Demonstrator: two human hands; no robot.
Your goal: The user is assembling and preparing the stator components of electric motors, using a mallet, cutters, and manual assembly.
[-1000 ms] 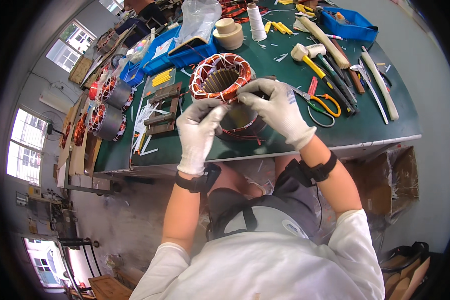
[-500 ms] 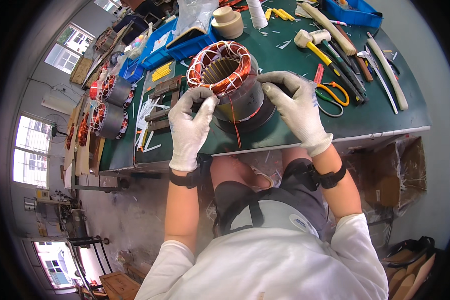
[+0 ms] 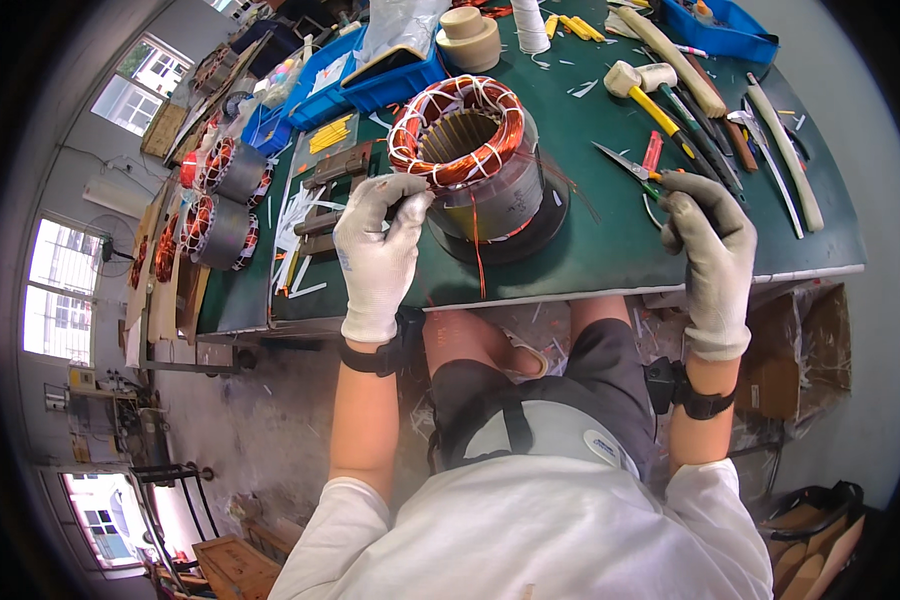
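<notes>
A motor stator with copper windings laced in white cord stands upright on a dark round base. Orange-red wire leads hang down its front. My left hand, in a white glove, pinches thumb to fingers against the winding's near left edge; what lies between the fingertips is too small to make out. To the right, my gloved right hand curls its fingers over the handles of the scissors, which lie on the table. The hand hides most of the handles; the blades point left.
Right of the scissors lie mallets, a wooden stick and a pale rod. Blue bins and a cord spool sit behind the stator. Metal blocks and white strips lie left, with more stators beyond.
My right hand has left the stator's right side and moved right to the scissors, uncovering the blades. My left hand stays at the winding. The view has shifted slightly.
</notes>
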